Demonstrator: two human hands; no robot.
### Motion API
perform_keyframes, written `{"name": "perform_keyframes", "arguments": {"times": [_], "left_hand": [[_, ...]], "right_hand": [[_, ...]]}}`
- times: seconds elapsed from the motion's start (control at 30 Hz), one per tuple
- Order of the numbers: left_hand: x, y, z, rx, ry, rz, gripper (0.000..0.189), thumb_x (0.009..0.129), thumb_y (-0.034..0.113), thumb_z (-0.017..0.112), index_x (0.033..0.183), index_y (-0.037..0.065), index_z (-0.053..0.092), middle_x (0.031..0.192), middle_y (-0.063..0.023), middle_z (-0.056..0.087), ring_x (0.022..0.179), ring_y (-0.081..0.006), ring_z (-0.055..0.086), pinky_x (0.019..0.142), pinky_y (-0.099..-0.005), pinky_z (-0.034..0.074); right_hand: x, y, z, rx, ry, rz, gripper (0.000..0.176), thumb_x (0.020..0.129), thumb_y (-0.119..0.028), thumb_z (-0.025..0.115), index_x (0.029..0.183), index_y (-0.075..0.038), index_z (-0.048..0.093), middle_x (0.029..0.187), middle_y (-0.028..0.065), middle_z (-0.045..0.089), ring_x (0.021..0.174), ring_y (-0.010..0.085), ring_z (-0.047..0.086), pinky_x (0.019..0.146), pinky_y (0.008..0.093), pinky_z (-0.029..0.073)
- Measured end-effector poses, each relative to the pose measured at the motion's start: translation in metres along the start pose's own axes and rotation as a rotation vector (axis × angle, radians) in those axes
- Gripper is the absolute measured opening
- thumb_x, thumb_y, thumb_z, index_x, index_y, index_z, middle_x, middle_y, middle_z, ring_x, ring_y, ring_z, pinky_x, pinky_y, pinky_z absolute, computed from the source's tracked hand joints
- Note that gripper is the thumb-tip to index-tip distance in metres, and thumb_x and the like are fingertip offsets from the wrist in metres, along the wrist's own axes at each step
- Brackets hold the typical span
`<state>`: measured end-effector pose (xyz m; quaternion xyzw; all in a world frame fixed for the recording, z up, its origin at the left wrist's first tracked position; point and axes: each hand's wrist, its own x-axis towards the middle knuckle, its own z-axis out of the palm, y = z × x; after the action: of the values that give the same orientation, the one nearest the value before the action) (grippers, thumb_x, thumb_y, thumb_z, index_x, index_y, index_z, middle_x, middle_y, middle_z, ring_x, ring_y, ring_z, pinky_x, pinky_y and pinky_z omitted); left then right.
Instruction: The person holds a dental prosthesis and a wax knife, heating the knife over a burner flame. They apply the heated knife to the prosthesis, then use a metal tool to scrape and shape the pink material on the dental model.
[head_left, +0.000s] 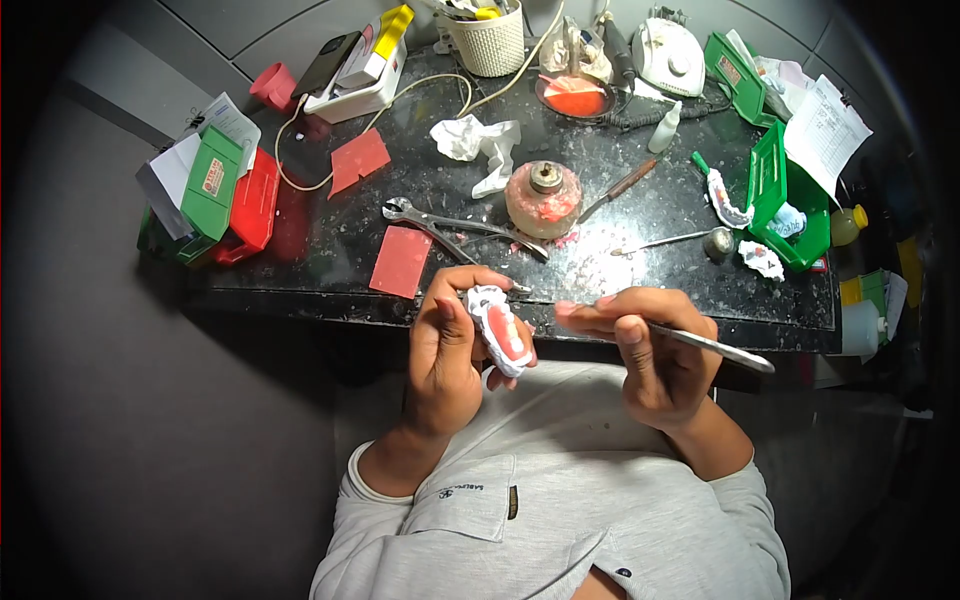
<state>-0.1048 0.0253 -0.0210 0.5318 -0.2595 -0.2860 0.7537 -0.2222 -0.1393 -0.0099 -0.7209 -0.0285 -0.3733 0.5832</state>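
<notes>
My left hand [447, 350] is closed around a white plaster dental cast [479, 298], held above my lap just in front of the table edge. Pink wax [499, 328] with a few white teeth covers part of the cast. To the right, my right hand [668, 365] grips a slim metal wax carver [735, 354] between thumb and fingers. The carver's flat end points out to the right; its other end is hidden by the fingers. Hand and cast are a short way apart. Beyond them on the table stands a glass spirit burner [543, 208].
Pink wax sheets [402, 262], a plier-like metal tool [470, 222] and a wooden-handled knife [630, 182] lie on the black table [330, 225]. Green boxes [800, 235] and another plaster cast [727, 203] are at right. Red and green boxes [258, 208] stand left.
</notes>
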Motion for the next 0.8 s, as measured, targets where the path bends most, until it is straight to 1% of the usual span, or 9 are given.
{"name": "perform_keyframes", "arguments": {"times": [0.07,0.1,0.13,0.2,0.23,0.3,0.4,0.73,0.8], "left_hand": [[0.0,-0.003,-0.003,0.084,-0.038,0.077,0.053,0.107,0.049,0.025,0.118,0.001,0.045,0.063,-0.012,0.056,0.047,-0.0142,0.051,0.044,-0.0236,0.042],[0.0,-0.002,0.001,0.057,-0.018,0.105,0.049,0.107,0.046,0.03,0.115,0.0,0.047,0.063,-0.0082,0.054,0.048,-0.0111,0.05,0.045,-0.0226,0.042],[-0.001,-0.003,-0.001,0.057,-0.018,0.105,0.049,0.107,0.046,0.03,0.115,0.0,0.047,0.063,-0.0082,0.054,0.048,-0.0111,0.05,0.045,-0.0226,0.042],[-0.001,-0.006,-0.004,0.317,0.049,0.214,0.048,0.107,0.045,0.034,0.111,0.0,0.051,0.075,-0.0069,0.059,0.053,-0.0072,0.052,0.049,-0.0213,0.043],[-0.001,-0.007,-0.003,0.317,0.05,0.214,0.048,0.107,0.045,0.034,0.111,0.0,0.051,0.075,-0.0069,0.059,0.053,-0.0072,0.052,0.049,-0.0213,0.043],[0.001,-0.007,0.003,0.364,0.113,0.313,0.047,0.107,0.044,0.036,0.108,0.0,0.054,0.089,-0.0056,0.061,0.062,-0.0042,0.055,0.055,-0.0197,0.045],[-0.002,-0.004,0.002,0.334,0.079,0.267,0.048,0.107,0.044,0.036,0.108,0.0,0.054,0.096,-0.0065,0.061,0.068,-0.0045,0.058,0.061,-0.0192,0.046],[-0.002,-0.004,0.003,0.361,0.083,0.262,0.048,0.106,0.044,0.036,0.107,-0.001,0.054,0.096,-0.0069,0.06,0.069,-0.0049,0.056,0.062,-0.0197,0.045],[-0.001,-0.005,0.004,0.346,0.109,0.308,0.044,0.108,0.038,0.037,0.108,-0.002,0.056,0.088,-0.0022,0.059,0.068,-0.0022,0.048,0.062,-0.0194,0.04]], "right_hand": [[0.001,0.001,0.0,0.061,-0.132,0.066,0.012,0.096,0.003,0.06,0.106,0.006,0.063,0.104,0.0219,0.073,0.093,0.0245,0.073,0.08,0.0313,0.059],[0.002,0.002,0.005,0.074,-0.111,0.06,0.013,0.094,0.002,0.063,0.105,0.006,0.066,0.102,0.0195,0.073,0.092,0.0246,0.073,0.08,0.0313,0.059],[0.003,0.002,0.006,0.074,-0.112,0.06,0.013,0.094,0.002,0.063,0.105,0.006,0.066,0.102,0.0195,0.073,0.092,0.0246,0.073,0.08,0.0313,0.059],[0.004,0.0,0.008,0.061,-0.211,0.062,0.014,0.091,0.002,0.066,0.104,0.006,0.07,0.102,0.0173,0.074,0.092,0.0248,0.073,0.081,0.0323,0.058],[0.005,-0.001,0.01,0.1,-0.213,0.088,0.014,0.09,0.002,0.067,0.103,0.006,0.071,0.102,0.0167,0.074,0.092,0.0251,0.073,0.082,0.033,0.058],[0.003,0.001,0.012,0.111,-0.201,0.082,0.014,0.09,0.003,0.067,0.103,0.006,0.071,0.101,0.017,0.074,0.092,0.0252,0.073,0.082,0.0329,0.058],[0.002,0.001,0.013,0.121,-0.186,0.08,0.014,0.09,0.003,0.067,0.103,0.006,0.071,0.101,0.0174,0.074,0.092,0.0253,0.073,0.081,0.0327,0.058],[0.003,-0.002,0.012,0.076,-0.218,0.067,0.012,0.091,0.003,0.066,0.101,0.006,0.071,0.099,0.0177,0.074,0.09,0.0246,0.073,0.081,0.0317,0.058],[0.003,-0.002,0.012,0.094,-0.216,0.075,0.012,0.091,0.003,0.066,0.101,0.006,0.071,0.098,0.0177,0.074,0.09,0.0243,0.073,0.081,0.0318,0.058]]}}
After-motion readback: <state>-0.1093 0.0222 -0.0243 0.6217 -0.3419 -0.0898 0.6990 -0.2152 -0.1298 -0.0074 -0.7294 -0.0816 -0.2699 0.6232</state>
